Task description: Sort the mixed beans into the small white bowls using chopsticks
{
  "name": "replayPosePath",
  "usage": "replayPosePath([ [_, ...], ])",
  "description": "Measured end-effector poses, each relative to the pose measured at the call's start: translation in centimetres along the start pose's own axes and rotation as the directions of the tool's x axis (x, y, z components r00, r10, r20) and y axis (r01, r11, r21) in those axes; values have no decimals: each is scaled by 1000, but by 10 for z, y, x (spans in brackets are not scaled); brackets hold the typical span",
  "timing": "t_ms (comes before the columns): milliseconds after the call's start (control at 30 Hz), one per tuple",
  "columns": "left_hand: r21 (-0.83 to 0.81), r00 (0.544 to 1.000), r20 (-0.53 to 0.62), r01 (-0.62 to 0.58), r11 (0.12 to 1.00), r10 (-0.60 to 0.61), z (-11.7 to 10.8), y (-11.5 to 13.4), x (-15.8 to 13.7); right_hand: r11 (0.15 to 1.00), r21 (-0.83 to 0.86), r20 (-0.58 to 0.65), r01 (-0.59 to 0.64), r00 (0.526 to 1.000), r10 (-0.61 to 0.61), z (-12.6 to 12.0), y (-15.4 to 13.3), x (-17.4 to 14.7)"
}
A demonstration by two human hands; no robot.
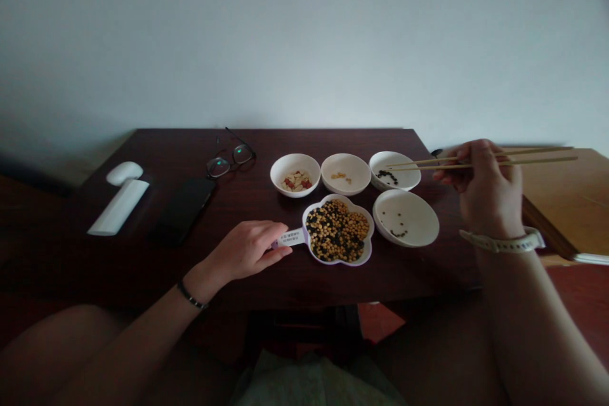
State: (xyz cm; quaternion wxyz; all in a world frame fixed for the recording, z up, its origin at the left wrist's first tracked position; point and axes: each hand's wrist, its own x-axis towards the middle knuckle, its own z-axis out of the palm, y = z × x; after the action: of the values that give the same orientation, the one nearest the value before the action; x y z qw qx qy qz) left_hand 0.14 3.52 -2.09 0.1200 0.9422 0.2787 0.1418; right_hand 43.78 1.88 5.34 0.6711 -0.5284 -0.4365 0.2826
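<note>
My left hand (252,247) grips the white handle of a flower-shaped scoop (366,258), which holds mixed yellow and black beans (339,228). In my right hand (490,187) is a pair of wooden chopsticks (442,165), their tips over the far right white bowl (396,158). Dark beans (387,176) lie in that bowl. Nearer me, another white bowl (416,216) has several small dark pieces in it. The middle bowl (345,162) contains a few yellow beans (341,176). Pale and red pieces (297,181) lie in the left bowl (295,162).
On the dark table (247,203), eyeglasses (231,162) and a black phone (183,209) lie to the left. A white rounded object (124,172) and a white oblong one (118,208) are farther left. A wooden surface (571,203) stands at right, a wall (304,38) behind.
</note>
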Motion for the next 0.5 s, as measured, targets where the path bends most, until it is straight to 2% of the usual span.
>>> replayPosePath([
  [100, -1, 1000, -7, 6, 1000, -6, 0, 0, 0, 997, 25, 66, -74, 995, 72, 6, -4, -7],
  [167, -5, 1000, -12, 4, 1000, -4, 0, 1, 0, 984, 30, 193, -175, 967, 166, 15, -9, -17],
  [233, -11, 1000, -10, 4, 1000, -4, -1, 1, 0, 966, -21, 376, -257, 893, 246, 25, -13, -28],
  [300, -16, 1000, -9, 4, 1000, -4, -1, 1, 1, 949, -112, 541, -295, 783, 307, 34, -14, -39],
  [367, -15, 1000, -12, 1, 1000, -2, -2, 1, 1, 936, -183, 621, -301, 703, 347, 41, -15, -47],
  [400, -13, 1000, -13, -1, 1000, 1, -2, 1, 1, 932, -204, 637, -300, 682, 359, 44, -14, -50],
  [500, -10, 1000, -8, -8, 1000, 7, -2, 2, 2, 928, -240, 649, -285, 664, 372, 50, -13, -55],
])
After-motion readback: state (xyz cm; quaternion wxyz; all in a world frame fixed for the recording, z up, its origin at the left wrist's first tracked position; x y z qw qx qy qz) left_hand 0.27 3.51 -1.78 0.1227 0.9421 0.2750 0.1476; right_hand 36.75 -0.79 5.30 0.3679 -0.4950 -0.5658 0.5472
